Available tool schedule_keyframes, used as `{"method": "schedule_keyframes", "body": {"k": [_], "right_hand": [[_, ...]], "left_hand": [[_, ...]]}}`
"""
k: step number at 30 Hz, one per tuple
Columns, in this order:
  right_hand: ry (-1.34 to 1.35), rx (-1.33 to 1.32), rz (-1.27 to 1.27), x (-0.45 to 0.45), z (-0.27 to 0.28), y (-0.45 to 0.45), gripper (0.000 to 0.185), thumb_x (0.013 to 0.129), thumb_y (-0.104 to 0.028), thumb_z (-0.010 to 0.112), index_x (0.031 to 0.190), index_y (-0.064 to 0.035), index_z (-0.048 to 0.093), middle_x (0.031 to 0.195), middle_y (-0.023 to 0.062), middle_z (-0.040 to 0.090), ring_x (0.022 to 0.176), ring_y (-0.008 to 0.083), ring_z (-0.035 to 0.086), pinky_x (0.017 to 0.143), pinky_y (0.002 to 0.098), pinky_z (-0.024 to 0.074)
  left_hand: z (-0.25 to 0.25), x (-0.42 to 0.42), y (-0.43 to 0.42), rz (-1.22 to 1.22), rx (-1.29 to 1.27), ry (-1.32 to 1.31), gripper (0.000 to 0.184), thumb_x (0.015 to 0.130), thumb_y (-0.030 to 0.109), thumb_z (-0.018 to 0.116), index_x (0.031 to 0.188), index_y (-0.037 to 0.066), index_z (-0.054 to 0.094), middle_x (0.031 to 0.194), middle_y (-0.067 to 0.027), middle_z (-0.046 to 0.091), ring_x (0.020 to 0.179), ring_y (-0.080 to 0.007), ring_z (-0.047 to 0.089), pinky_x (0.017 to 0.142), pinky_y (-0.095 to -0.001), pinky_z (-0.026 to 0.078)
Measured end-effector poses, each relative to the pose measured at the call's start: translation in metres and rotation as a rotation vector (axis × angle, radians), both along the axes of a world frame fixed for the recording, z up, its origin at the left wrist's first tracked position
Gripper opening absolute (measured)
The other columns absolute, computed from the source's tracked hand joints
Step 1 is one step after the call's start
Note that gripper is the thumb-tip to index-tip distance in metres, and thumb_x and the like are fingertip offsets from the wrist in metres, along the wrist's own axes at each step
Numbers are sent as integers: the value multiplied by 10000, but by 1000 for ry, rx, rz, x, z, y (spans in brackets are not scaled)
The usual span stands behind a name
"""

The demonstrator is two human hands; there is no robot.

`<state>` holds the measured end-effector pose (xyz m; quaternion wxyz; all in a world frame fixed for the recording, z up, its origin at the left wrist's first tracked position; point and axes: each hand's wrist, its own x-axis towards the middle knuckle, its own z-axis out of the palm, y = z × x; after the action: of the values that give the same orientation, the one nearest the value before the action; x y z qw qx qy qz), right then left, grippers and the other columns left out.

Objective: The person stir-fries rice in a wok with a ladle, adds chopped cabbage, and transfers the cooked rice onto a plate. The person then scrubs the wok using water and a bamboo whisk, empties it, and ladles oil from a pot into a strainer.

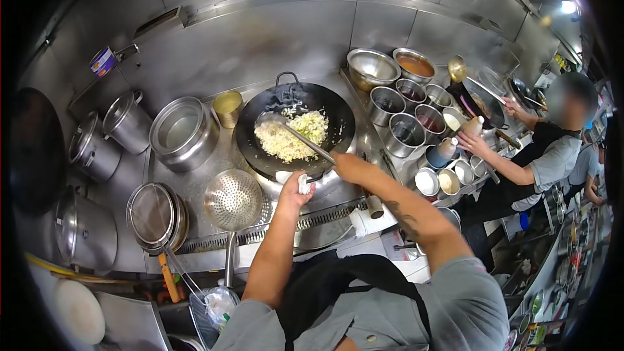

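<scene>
A black wok (250, 143) sits on the burner in front of me, with rice (292, 142) mixed with yellow and green bits inside. My left hand (297, 190) is closed round a folded white cloth (303, 184) against the wok's near rim. The wok's near handle is mostly hidden there. My right hand (353, 170) grips the long handle of a metal ladle (305, 140). Its rounded head rests among the rice at the wok's left side.
A perforated strainer (232, 199) and a mesh sieve (151, 214) lie to the left, beside a large pot (177, 131). Several metal containers (404, 131) crowd the right side. A co-worker (552, 149) there holds a ladle (457, 69) and reaches to a bottle (447, 147).
</scene>
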<state>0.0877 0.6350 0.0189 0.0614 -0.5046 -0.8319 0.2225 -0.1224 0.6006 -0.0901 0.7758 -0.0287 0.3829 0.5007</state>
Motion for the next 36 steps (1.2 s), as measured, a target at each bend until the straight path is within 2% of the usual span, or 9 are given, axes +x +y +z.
{"method": "schedule_keyframes", "body": {"k": [7, 11, 18, 22, 26, 28, 31, 35, 36], "right_hand": [[-436, -13, 171, 84, 106, -40, 463, 878, -192, 532, 1312, -58, 443, 915, 251, 638, 851, 396, 634, 759, 499, 492], [-405, 8, 197, 91, 156, -77, 424, 856, -193, 559, 1242, -19, 526, 1000, 218, 646, 955, 375, 623, 833, 468, 491], [-289, -40, 213, 117, 95, -51, 326, 856, -204, 574, 1123, -17, 562, 944, 211, 647, 929, 379, 624, 812, 467, 480], [-203, 50, 423, 137, 118, -69, 436, 869, -210, 572, 1258, -30, 494, 832, 225, 638, 738, 339, 646, 691, 446, 491], [-216, -293, 296, 130, 148, -63, 401, 881, -220, 567, 1218, -10, 511, 664, 109, 610, 518, 195, 586, 575, 370, 491], [-195, -74, 284, 126, 104, -56, 350, 869, -210, 571, 1150, -5, 531, 728, 123, 625, 527, 199, 595, 541, 366, 494], [-122, 252, 381, 129, 79, -61, 330, 868, -196, 568, 1143, -16, 535, 709, 113, 624, 500, 203, 593, 480, 347, 480], [-168, -305, 289, 131, 145, -81, 320, 884, -185, 552, 1169, -41, 538, 687, 103, 614, 490, 173, 584, 499, 334, 482], [-259, -328, 200, 122, 152, -77, 249, 836, -174, 575, 1032, -21, 581, 782, 172, 649, 710, 292, 648, 674, 420, 502]], "left_hand": [[9, 18, -26, 117, 50, 23, 95, 893, 207, 532, 903, 114, 553, 789, -61, 587, 709, -202, 572, 568, -329, 532], [121, 60, -134, 85, 27, 27, 149, 940, 252, 490, 960, 112, 537, 852, -60, 583, 743, -207, 570, 572, -371, 531], [30, 44, -88, 190, 123, 13, 135, 915, 231, 510, 941, 108, 560, 845, -66, 618, 707, -206, 603, 520, -318, 533], [79, 70, -175, 81, 59, -22, 172, 906, 282, 497, 905, 122, 560, 747, -43, 602, 627, -198, 596, 528, -362, 541], [110, 42, -91, 191, 128, -85, 134, 884, 227, 549, 904, 95, 556, 782, -68, 606, 684, -224, 602, 553, -355, 548], [11, 33, -68, 218, 268, -59, 107, 882, 204, 550, 885, 105, 592, 741, -30, 606, 656, -188, 589, 555, -332, 521], [2, 55, -151, 77, 97, -7, 123, 881, 240, 544, 920, 126, 571, 789, -36, 607, 703, -195, 597, 559, -348, 524], [72, 46, -128, 132, -15, -97, 158, 905, 264, 519, 933, 116, 568, 784, -60, 605, 695, -219, 593, 571, -362, 534], [103, 46, -113, 244, 106, -94, 161, 912, 255, 519, 896, 103, 571, 753, -60, 600, 686, -223, 590, 578, -353, 538]]}}
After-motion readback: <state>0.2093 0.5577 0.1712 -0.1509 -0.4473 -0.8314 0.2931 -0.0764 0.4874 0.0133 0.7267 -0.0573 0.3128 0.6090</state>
